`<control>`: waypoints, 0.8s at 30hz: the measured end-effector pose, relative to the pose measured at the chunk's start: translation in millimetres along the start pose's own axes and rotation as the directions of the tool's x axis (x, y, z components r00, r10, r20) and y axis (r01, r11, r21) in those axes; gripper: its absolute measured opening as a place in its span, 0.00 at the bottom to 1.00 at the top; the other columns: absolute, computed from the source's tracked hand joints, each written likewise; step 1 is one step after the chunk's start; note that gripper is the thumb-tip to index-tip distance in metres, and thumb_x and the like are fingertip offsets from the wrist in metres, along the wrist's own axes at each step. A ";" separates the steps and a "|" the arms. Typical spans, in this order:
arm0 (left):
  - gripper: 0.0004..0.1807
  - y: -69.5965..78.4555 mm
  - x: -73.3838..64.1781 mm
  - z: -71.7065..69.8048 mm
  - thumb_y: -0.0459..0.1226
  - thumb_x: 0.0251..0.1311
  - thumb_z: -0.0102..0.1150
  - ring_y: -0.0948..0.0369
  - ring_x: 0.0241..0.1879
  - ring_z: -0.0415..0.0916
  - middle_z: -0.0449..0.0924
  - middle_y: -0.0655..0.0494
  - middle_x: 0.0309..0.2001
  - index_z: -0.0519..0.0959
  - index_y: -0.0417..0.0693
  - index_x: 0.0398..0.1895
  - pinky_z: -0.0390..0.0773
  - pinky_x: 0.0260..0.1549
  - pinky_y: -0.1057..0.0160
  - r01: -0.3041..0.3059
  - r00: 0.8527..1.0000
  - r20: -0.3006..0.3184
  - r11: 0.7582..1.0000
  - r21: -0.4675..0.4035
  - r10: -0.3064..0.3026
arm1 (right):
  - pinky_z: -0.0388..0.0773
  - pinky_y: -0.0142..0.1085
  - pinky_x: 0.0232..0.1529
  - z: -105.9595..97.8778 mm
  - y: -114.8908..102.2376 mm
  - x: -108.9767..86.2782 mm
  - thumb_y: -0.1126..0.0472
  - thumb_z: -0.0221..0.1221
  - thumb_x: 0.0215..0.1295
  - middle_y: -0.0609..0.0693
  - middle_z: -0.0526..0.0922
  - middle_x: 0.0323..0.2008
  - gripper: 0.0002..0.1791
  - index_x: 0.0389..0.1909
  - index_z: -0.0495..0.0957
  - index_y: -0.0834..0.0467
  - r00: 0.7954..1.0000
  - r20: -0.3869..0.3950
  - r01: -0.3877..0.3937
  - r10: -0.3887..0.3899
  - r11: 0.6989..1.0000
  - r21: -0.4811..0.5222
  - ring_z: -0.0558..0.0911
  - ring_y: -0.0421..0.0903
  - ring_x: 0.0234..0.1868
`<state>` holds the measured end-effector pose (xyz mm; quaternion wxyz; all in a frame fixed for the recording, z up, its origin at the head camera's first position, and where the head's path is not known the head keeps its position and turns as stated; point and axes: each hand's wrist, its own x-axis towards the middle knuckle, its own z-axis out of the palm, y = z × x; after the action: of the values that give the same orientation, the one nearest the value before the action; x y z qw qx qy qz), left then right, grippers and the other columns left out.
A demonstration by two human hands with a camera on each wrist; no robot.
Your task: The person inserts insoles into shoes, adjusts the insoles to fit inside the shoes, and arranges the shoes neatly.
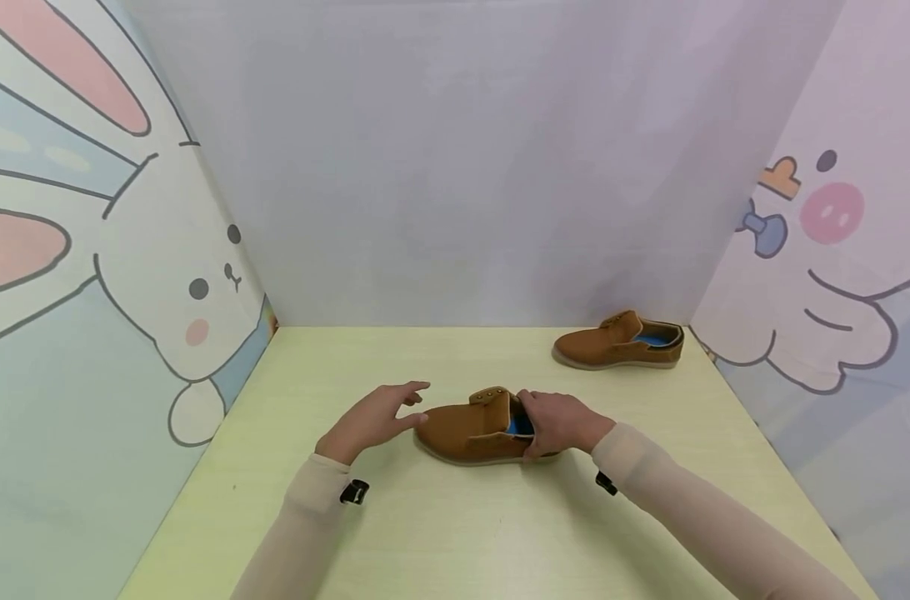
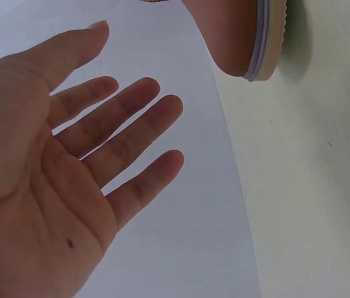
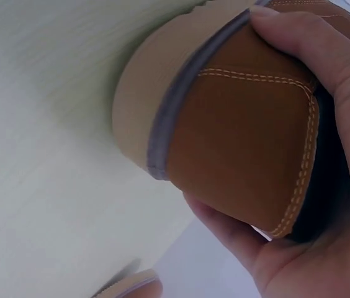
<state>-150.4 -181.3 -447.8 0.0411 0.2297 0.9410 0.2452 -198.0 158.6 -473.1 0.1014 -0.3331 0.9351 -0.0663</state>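
A brown shoe [image 1: 455,429] with a blue insole and a pale sole lies on the table in the head view, its toe to the left. My right hand [image 1: 562,421] grips it round the heel, with the thumb on one side and fingers on the other. In the right wrist view the stitched heel [image 3: 243,136] sits between thumb and fingers. My left hand [image 1: 376,418] is beside the toe, its fingers spread and relaxed. The left wrist view shows that palm [image 2: 57,205] holding nothing, with the shoe's toe [image 2: 231,37] a little way off.
A second brown shoe [image 1: 597,346] stands at the table's back right, toe left. The pale yellow table [image 1: 440,533] meets a plain grey-white back wall [image 1: 455,167]. Side walls with a cartoon rabbit [image 1: 162,275] and another cartoon figure [image 1: 837,275] flank it.
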 end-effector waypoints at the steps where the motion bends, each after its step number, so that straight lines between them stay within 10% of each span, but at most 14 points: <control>1: 0.30 -0.7 -0.8 -0.5 0.45 0.70 0.62 0.54 0.58 0.79 0.82 0.50 0.57 0.69 0.48 0.73 0.77 0.56 0.50 0.001 1.000 -0.001 1.000 0.000 -0.001 | 0.80 0.46 0.43 1.2 1.2 -0.6 0.39 0.79 0.43 0.49 0.79 0.44 0.47 0.58 0.69 0.59 1.000 -0.013 0.008 -0.008 1.000 -0.004 0.80 0.46 0.41; 13: 0.24 -10.9 -7.3 -5.2 0.42 0.71 0.62 0.54 0.54 0.81 0.83 0.46 0.55 0.74 0.46 0.68 0.78 0.53 0.50 0.003 1.000 -0.017 1.000 -0.005 -0.004 | 0.81 0.46 0.42 -0.5 30.2 -22.2 0.39 0.77 0.46 0.48 0.82 0.48 0.46 0.63 0.69 0.54 0.985 -0.168 0.042 -0.041 0.999 0.004 0.82 0.46 0.42; 24: 0.24 -15.2 -10.3 -3.7 0.42 0.70 0.63 0.54 0.53 0.81 0.83 0.48 0.55 0.75 0.47 0.67 0.79 0.52 0.50 0.028 0.999 -0.015 1.000 -0.012 -0.028 | 0.80 0.53 0.46 -22.8 104.0 -62.0 0.40 0.79 0.45 0.56 0.83 0.53 0.50 0.66 0.70 0.58 0.969 -0.244 -0.033 0.039 0.999 0.032 0.84 0.54 0.47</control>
<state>-148.3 -199.4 -452.2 0.0389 0.2144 0.9429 0.2520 -219.6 279.4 -461.9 -0.0088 -0.3039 0.9454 -0.1178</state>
